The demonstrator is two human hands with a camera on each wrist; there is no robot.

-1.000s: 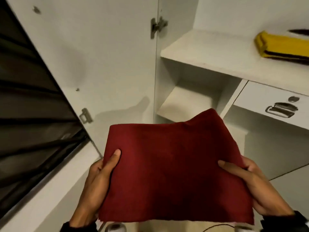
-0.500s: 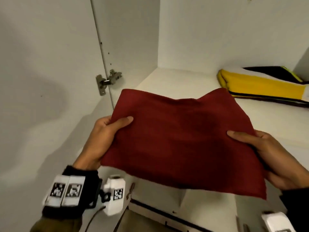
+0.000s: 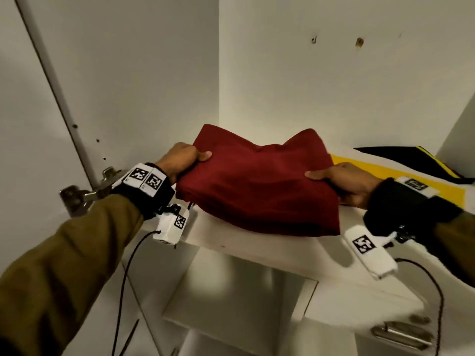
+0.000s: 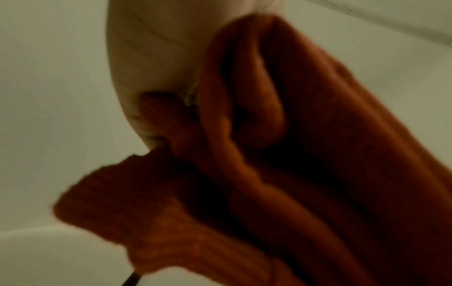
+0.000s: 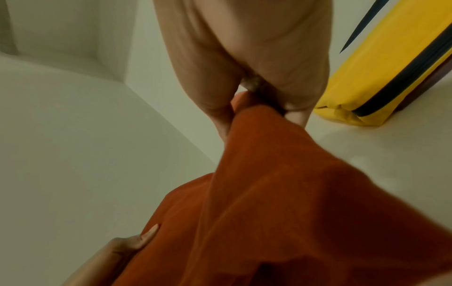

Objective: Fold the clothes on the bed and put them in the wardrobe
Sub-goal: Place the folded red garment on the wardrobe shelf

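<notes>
both hands grip red cloth over shelf (yellow garment beside).

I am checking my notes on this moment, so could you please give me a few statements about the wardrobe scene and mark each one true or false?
1. Both hands, left hand and right hand, hold the folded dark red garment. True.
2. The garment is over the wardrobe shelf. True.
3. A yellow and black folded garment lies left of the red one. False: it lies right.
4. The left thumb is under the red garment. False: it lies on top.
</notes>
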